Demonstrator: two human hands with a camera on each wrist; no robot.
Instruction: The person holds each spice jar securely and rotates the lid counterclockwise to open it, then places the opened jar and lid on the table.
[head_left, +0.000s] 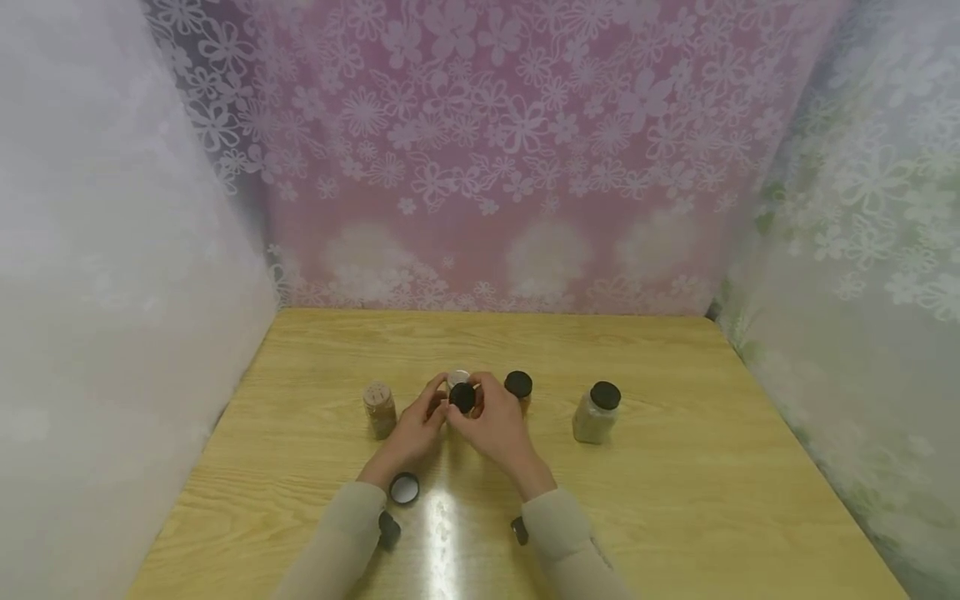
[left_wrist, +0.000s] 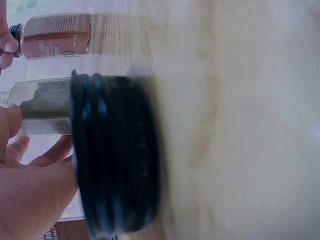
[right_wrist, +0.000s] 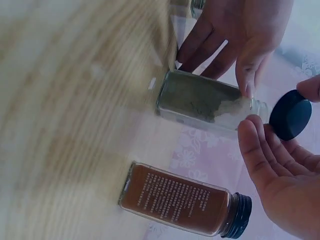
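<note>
Jar (right_wrist: pixel 197 100) of grey-green powder — long axis upright above the table (head_left: pixel 712 467), bare neck uppermost — is held near its shoulder between thumb and fingers of the left hand (head_left: pixel 418 423), the hand nearer its body. Black lid (right_wrist: pixel 291 116) is pinched, tilted, between thumb and fingers of the right hand (head_left: pixel 495 423), close by the neck on the wearer's side; whether rim and glass touch cannot be told. Brown jar (right_wrist: pixel 177 199), capped and upright, is seen just to the right.
</note>
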